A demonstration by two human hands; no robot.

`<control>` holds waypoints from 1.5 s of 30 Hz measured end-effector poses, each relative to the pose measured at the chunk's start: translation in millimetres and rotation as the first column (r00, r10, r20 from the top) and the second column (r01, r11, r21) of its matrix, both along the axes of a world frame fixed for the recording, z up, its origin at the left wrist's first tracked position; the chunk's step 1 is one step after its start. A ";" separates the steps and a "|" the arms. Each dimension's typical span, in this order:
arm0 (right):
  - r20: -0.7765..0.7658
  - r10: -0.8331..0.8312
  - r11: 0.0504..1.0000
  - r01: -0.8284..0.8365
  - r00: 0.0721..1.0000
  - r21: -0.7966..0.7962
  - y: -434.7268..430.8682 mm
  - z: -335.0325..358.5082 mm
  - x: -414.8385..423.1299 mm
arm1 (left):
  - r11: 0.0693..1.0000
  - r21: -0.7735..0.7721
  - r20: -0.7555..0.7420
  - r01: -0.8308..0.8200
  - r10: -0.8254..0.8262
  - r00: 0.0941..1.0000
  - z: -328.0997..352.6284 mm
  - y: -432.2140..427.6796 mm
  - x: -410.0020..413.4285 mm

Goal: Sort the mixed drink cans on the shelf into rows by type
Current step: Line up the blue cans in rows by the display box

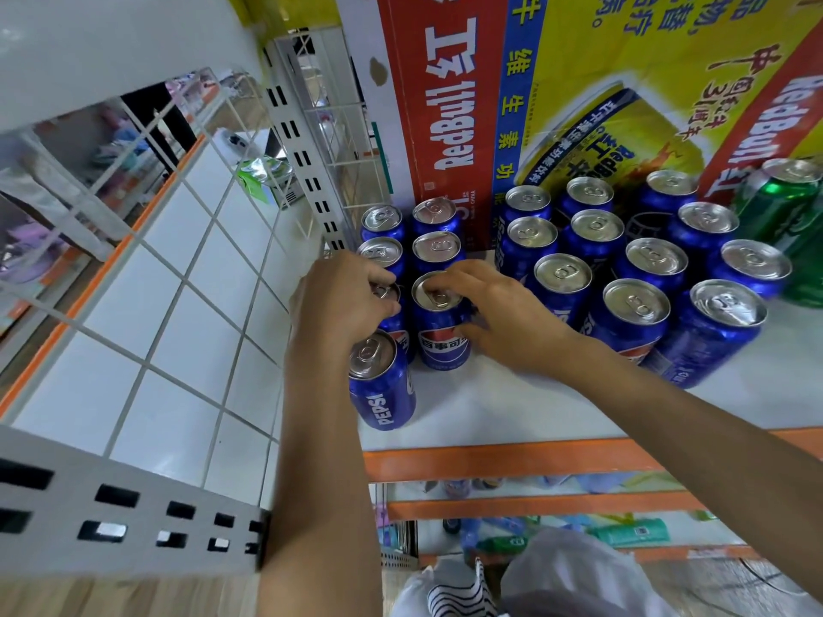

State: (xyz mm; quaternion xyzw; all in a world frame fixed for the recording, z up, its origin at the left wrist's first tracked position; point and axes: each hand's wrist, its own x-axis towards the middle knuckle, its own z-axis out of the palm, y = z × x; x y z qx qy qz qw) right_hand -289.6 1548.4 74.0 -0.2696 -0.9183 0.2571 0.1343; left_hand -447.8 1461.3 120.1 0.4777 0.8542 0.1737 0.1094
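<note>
Glossy blue metal cans (441, 322) with brushed silver lids, smooth matt white shelf (512, 407), printed cardboard carton (445, 104)

- Shelf (490, 407): white, orange front edge, centre to right of frame.
- Blue Pepsi cans, upright: two short columns at centre, and a looser cluster (641, 260) to their right.
- Front can (383, 385): lower centre, "PEPSI" lettering, nearest the shelf edge.
- Left hand (343, 300): curled over the top of the left-column can (388, 292), largely covering it.
- Right hand (494, 305): grips the centre can (438, 322) just beside it, fingertips on the lid, thumb on the side.
- Green can (784, 202): far right.
- Red Bull carton (450, 104): upper centre, behind the cans.
- Wire grid panel (178, 260): left.
</note>
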 end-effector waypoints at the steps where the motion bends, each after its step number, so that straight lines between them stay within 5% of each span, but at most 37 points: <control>1: 0.001 -0.002 1.000 0.002 1.000 0.006 -0.3 -0.4 0.1 | 1.000 0.001 0.001 0.000 0.000 1.000 0.1 0.2 -0.1; 16: 0.016 0.034 0.998 -0.034 0.999 0.049 0.1 3.0 8.5 | 1.000 0.017 -0.009 -0.004 0.004 1.000 0.8 -3.1 3.5; 20: -0.007 -0.089 0.972 0.088 0.996 0.220 19.9 30.6 31.8 | 0.991 0.117 0.027 -0.066 0.063 0.998 1.5 -14.6 13.8; 26: 0.365 -0.285 0.942 0.190 0.886 0.275 46.7 35.0 67.9 | 0.989 0.041 0.009 -0.145 0.145 0.989 -0.9 -37.8 27.3; 37: 0.310 -0.070 0.949 -0.032 0.948 0.313 22.4 42.0 70.1 | 0.970 0.023 0.018 -0.240 0.240 0.971 -2.5 -57.6 46.6; 45: 0.219 0.173 0.963 -0.212 0.960 0.166 -22.8 37.3 47.7 | 0.980 -0.030 0.030 -0.195 0.196 0.980 1.1 -64.7 36.7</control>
